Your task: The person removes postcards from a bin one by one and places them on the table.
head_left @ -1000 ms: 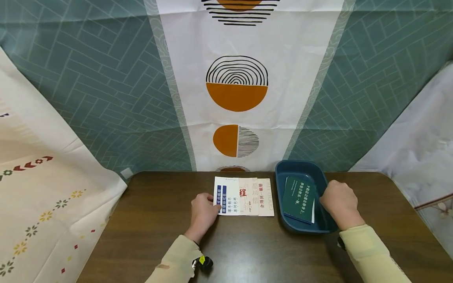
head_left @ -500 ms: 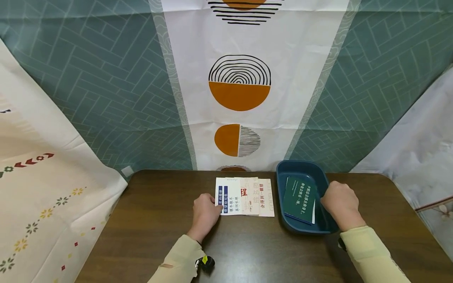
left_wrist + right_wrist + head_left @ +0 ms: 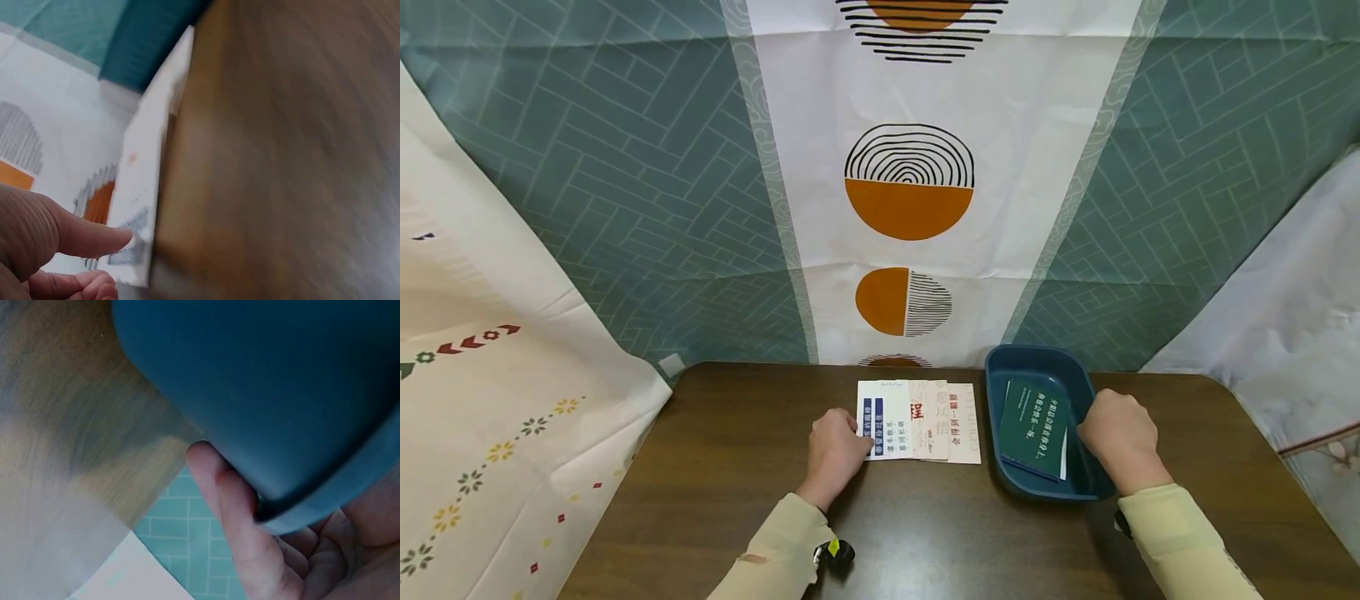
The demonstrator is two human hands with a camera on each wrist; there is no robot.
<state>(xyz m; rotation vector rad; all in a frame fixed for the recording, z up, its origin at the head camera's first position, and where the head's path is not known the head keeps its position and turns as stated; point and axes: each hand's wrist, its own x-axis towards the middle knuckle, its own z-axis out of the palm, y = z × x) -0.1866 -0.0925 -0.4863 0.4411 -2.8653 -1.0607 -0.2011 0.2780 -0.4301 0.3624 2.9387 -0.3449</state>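
Note:
At the table's far side, several overlapping white and cream printed cards [image 3: 898,417] lie in a spread row. My left hand [image 3: 835,454] pinches the left end of the row. In the left wrist view its thumb [image 3: 94,239] lies on the top card, with curled fingers below. To the right stands a dark blue plastic bin [image 3: 1033,358] holding green booklets or cards [image 3: 1033,425] with white print. My right hand [image 3: 1120,437] grips the bin's right rim. Its fingers [image 3: 240,519] lie against the outside wall under the lip in the right wrist view; the thumb is hidden.
The brown wooden table [image 3: 730,467] has rounded far corners. Behind it hangs a green and white patterned cloth [image 3: 917,200]. A cream cloth with flower motifs [image 3: 497,467] hangs along the left side. The bin stands close to the right end of the cards.
The head view has shifted slightly. Both hands keep their hold, and the cards and bin stay in about the same places.

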